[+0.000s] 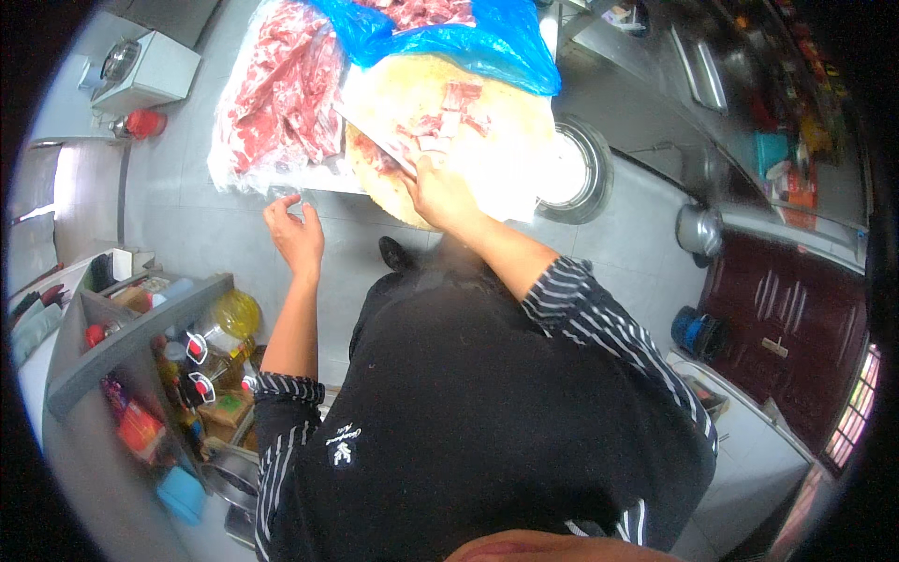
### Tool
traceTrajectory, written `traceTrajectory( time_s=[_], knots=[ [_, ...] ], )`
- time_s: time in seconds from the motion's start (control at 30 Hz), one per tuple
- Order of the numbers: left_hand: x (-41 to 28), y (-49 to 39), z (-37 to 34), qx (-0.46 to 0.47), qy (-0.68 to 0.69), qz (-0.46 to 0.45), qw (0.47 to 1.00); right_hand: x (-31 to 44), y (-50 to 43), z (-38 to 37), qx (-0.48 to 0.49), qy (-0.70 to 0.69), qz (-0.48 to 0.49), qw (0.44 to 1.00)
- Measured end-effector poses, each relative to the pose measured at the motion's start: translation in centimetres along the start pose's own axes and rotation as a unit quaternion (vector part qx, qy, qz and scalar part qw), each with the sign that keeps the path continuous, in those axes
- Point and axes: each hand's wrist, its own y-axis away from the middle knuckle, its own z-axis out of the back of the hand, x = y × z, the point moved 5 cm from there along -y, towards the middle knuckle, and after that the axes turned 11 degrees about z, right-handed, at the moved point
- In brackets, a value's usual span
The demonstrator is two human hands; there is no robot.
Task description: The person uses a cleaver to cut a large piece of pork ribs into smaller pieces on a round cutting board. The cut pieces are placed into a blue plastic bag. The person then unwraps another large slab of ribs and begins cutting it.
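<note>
My left hand (295,235) is held over the floor, just off the near edge of the raw meat in clear plastic (281,105), with bent fingers apart and nothing in them. At the near part of a round chopping block (400,74), my right hand (439,190) grips what looks like a broad-bladed cleaver (376,130); glare washes out much of its outline. Small cut pieces of meat (462,96) lie on the block beyond my right hand. Blue plastic film (491,53) borders the block's far side, with more chopped meat (421,10) beyond it.
To the right of the block stands a round metal basin (586,168). Shelves (140,341) at lower left hold oil bottles (235,316) and packets. A metal pot (699,230) is near a dark red door (786,330) at right. A red-lidded container (145,124) is at upper left.
</note>
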Motion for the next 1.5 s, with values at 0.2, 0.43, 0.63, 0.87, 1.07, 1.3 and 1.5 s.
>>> traceTrajectory(
  time_s=[0.2, 0.43, 0.63, 0.87, 1.07, 1.3, 1.5],
  knots=[
    [-3.6, -0.1, -2.6, 0.083, 0.028, 0.008, 0.996, -6.0, 2.0, -1.6, 0.084, 0.019, -0.117, 0.989],
    [-10.5, -0.2, -9.7, 0.207, 0.067, -0.026, 0.976, -12.5, 7.0, 8.4, -0.102, -0.058, -0.270, 0.956],
    [-16.1, -1.1, -15.6, 0.274, -0.107, -0.074, 0.953, -19.6, 12.7, 13.0, -0.057, -0.196, -0.414, 0.887],
    [-21.3, -2.1, -20.0, 0.327, -0.175, -0.118, 0.921, -18.7, 8.8, 7.6, 0.057, -0.238, -0.315, 0.917],
    [-21.8, -3.8, -21.6, 0.341, -0.069, -0.152, 0.925, -15.9, 6.8, 6.8, 0.087, -0.395, -0.336, 0.851],
    [-30.9, -13.2, -20.9, 0.380, 0.137, -0.176, 0.898, -12.8, -4.0, 14.2, -0.005, -0.282, -0.161, 0.946],
    [-35.5, -26.1, -17.0, 0.067, 0.078, -0.168, 0.980, -16.6, -15.0, 17.9, -0.012, -0.048, -0.205, 0.978]
  ],
)
